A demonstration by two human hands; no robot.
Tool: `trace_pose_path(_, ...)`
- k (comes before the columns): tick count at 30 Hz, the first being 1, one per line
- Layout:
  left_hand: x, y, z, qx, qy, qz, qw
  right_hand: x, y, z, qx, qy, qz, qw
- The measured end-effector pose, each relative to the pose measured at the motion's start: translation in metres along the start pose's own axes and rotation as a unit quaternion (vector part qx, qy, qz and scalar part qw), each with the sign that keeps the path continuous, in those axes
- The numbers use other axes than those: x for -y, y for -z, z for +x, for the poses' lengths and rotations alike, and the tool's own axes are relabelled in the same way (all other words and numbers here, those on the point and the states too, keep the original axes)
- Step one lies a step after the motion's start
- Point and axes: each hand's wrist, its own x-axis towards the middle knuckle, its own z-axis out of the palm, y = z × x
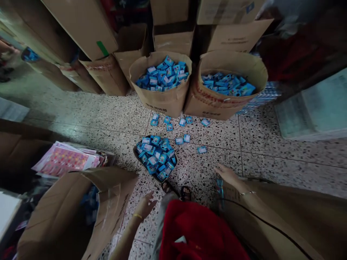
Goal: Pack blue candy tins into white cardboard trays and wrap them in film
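Observation:
My left hand (146, 205) hangs over the floor beside the near edge of a dark tray (137, 154). Its fingers look loosely stretched and slightly smeared, with nothing visible in them. Small blue packs (155, 155) are heaped in that tray. To the right, my right hand (227, 174) is stretched out above the floor, open and holding nothing. Several loose blue packs lie scattered behind the tray; a single pack (202, 149) is the closest of them to my right hand.
Two large cartons, one left (162, 99) and one right (208, 104), hold many blue packs at the back. An open carton (108, 202) stands near my left arm, by printed sheets (67, 159). Another carton (260, 195) and a dark cable (260, 218) are beside my right arm.

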Motion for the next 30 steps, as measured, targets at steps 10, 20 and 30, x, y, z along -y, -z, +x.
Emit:
trace_pose_path(10,-0.102,-0.017,0.272,-0.003,-0.145,0.185,0.972,0.010,-0.033,0.172,0.045,0.112,-0.116,0.986)
trace_pose_path(20,-0.079,-0.198,0.626,0.007,-0.164,0.338,0.927,-0.059,-0.209,0.505,0.073,0.221,-0.221,0.947)
trace_pose_path(30,-0.031,-0.280,0.729,-0.126,-0.183,0.392,0.893,-0.118,-0.310,0.590,0.014,0.332,-0.281,0.901)
